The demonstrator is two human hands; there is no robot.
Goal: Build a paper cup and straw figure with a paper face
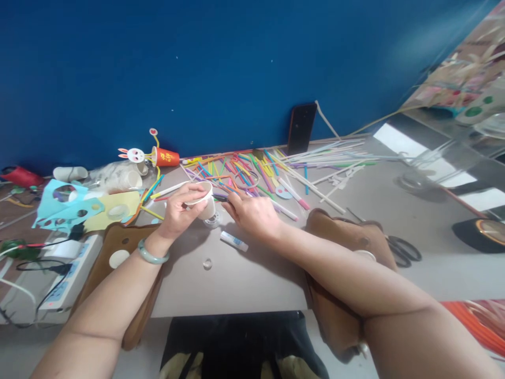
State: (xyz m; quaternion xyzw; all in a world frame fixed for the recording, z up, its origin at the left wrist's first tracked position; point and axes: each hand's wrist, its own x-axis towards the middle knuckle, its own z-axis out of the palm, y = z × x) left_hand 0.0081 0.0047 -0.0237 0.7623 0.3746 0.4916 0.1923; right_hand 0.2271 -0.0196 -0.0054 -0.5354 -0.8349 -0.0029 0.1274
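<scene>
"State the step in hand."

"Apparently, work at the side of the paper cup [208,209]. The left hand [179,207] grips it, fingers wrapped near the rim. The right hand [256,213] has curled fingers at a thin dark item [221,199]; whether they grip it, I cannot tell."

"Next move?"

"It likely calls for a steady cup."

"Clearances?"

"Straws [265,164] crowd the back. Past the glue stick [234,241], mostly bare worktop [236,287] reaches the front edge."
</scene>
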